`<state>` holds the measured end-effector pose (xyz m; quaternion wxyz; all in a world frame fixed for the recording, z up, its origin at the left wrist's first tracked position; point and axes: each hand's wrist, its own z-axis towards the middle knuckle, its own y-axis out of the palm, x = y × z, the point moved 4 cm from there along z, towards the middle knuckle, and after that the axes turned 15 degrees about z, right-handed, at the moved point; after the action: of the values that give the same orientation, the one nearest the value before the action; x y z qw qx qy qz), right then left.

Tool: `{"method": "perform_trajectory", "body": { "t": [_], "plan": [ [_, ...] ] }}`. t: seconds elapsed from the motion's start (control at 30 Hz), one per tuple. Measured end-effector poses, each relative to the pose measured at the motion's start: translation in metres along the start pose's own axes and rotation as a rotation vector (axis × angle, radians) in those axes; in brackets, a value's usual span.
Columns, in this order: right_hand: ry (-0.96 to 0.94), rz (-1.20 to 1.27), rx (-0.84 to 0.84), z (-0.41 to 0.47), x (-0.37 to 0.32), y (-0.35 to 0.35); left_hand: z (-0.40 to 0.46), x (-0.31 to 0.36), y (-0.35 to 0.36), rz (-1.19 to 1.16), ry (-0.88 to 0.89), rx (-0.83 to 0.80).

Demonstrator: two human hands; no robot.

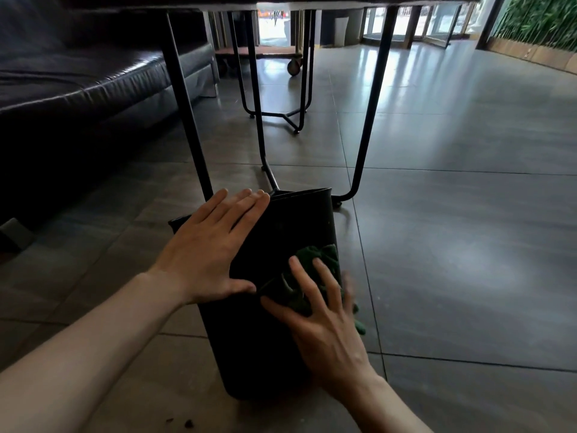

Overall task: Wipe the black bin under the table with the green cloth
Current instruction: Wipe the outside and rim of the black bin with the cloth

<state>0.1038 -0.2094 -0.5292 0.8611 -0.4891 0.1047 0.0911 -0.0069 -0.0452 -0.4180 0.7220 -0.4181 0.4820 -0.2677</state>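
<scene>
The black bin lies tipped on the tiled floor, its mouth turned away from me toward the table legs. My left hand rests flat on the bin's upper left side, fingers spread. My right hand presses the crumpled green cloth against the bin's right side, fingers splayed over it. Part of the cloth hangs past the bin's right edge near the floor.
Black metal table legs stand just beyond the bin, under the tabletop's edge. A dark leather sofa fills the left. A second metal frame and a wheeled cart are farther back. Small crumbs lie on the floor near me.
</scene>
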Motion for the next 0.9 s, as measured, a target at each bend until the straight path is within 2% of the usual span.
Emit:
{"method": "perform_trajectory", "body": {
  "t": [0.07,0.13,0.27,0.37,0.47,0.53,0.6,0.77,0.83,0.9],
  "plan": [
    [0.012,0.068,0.044,-0.003,-0.002,0.003,0.001,0.000,-0.001,-0.006,-0.008,-0.001],
    [-0.052,0.077,0.077,-0.020,-0.009,0.013,0.001,0.000,-0.001,-0.008,-0.009,-0.007],
    [-0.203,0.058,0.009,-0.056,-0.022,0.031,-0.001,0.002,-0.002,-0.014,-0.008,0.002],
    [-0.143,0.088,0.059,-0.034,-0.007,0.010,-0.002,0.003,-0.002,0.005,-0.006,0.011],
    [0.014,0.131,0.212,0.009,0.014,-0.023,-0.002,0.002,-0.002,0.005,-0.019,0.002],
    [0.088,0.141,0.251,0.023,0.016,-0.028,0.000,0.001,-0.004,0.004,-0.021,-0.005],
    [0.056,0.117,0.215,0.011,0.002,-0.014,0.000,0.002,-0.004,0.009,-0.016,-0.016],
    [-0.156,0.095,0.094,-0.035,-0.023,0.017,-0.002,0.003,-0.005,0.001,-0.014,-0.016],
    [-0.110,0.112,0.166,-0.020,-0.011,0.004,-0.002,0.003,-0.004,0.008,-0.020,-0.009],
    [0.048,0.122,0.277,0.004,0.007,-0.016,-0.003,0.004,-0.004,0.010,-0.023,-0.001]
  ]
}}
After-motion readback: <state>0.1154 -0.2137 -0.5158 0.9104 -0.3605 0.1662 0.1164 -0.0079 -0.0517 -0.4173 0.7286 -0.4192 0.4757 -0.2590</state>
